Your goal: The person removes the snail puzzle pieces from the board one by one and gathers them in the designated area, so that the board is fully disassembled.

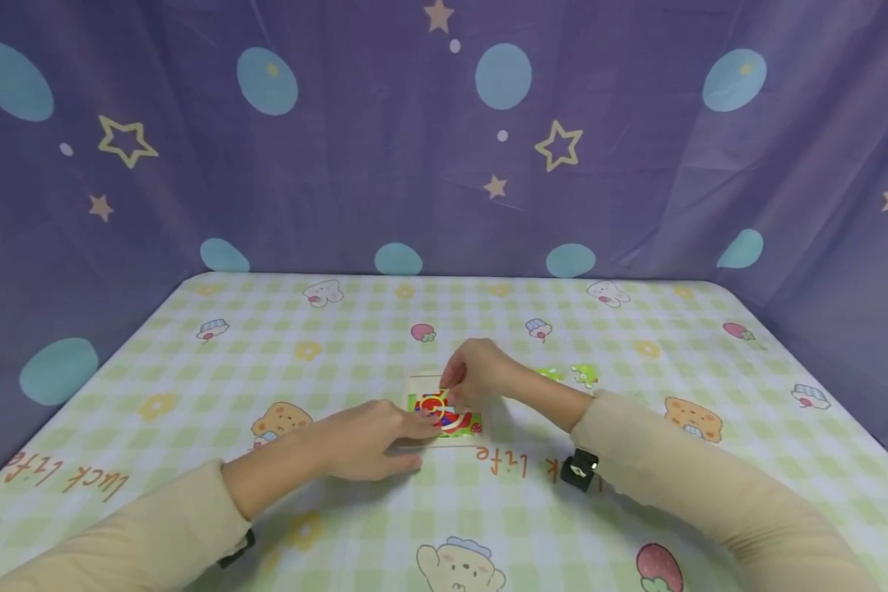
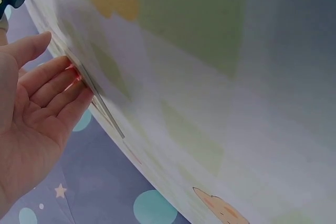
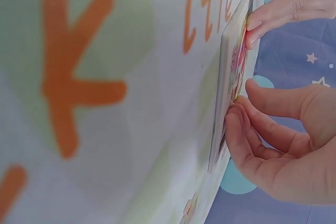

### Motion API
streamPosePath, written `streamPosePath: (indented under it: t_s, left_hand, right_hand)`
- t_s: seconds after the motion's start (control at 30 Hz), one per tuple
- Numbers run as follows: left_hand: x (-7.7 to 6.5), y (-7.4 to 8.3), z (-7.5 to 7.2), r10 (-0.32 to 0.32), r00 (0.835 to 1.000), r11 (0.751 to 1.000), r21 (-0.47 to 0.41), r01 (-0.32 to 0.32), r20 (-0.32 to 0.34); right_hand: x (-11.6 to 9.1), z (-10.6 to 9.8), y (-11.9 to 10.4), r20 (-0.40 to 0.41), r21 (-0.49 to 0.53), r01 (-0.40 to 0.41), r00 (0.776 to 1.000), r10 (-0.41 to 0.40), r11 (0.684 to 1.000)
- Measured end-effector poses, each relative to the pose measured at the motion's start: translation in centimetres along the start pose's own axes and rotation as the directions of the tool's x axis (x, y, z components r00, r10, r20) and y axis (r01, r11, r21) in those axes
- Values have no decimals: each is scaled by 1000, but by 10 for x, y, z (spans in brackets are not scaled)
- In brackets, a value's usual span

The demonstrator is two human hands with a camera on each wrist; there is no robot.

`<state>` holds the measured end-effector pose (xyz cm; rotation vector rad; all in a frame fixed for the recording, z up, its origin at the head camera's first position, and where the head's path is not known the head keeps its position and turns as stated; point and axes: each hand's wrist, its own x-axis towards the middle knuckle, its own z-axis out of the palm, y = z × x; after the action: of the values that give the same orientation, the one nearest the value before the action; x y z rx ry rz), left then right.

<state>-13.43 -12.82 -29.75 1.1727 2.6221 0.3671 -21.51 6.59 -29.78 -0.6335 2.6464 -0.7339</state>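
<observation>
A small wooden puzzle board lies on the table with a bright red, blue and green picture in it. My left hand comes from the left, its nearly straight fingertips resting on the picture. In the left wrist view, the fingers reach the board's edge with the palm showing. From the right, my right hand bends over the board's far side. Its bent fingertips touch the puzzle surface, while the thumb stands a little apart from them. Part of the picture is hidden under both hands.
Two loose green puzzle pieces, one whole piece and one partly covered piece, lie behind the right forearm. A checked cloth with cartoon prints covers the table. A purple curtain hangs behind it.
</observation>
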Motion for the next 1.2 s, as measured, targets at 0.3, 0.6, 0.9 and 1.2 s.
streamPosePath:
  t_s: [0.3,0.6,0.9,1.2]
  left_hand:
    - [0,1,0,-2,1000,1000,6,2,0]
    - [-1,1,-1,10,1000,1000,-1,-10,0]
    - [-1,0,0,0,1000,1000,-10,0,7]
    - [0,0,-1,-8,1000,1000,-9,8,14]
  right_hand:
    - [3,-5,-4,-14,19,37,999,-37,999]
    - [3,-8,-11,33,158,35,999,-41,987]
    - [2,-9,-11,52,152,43,997,-51,987]
    - [-1,-8,-10,16,106,73,997,-75,992]
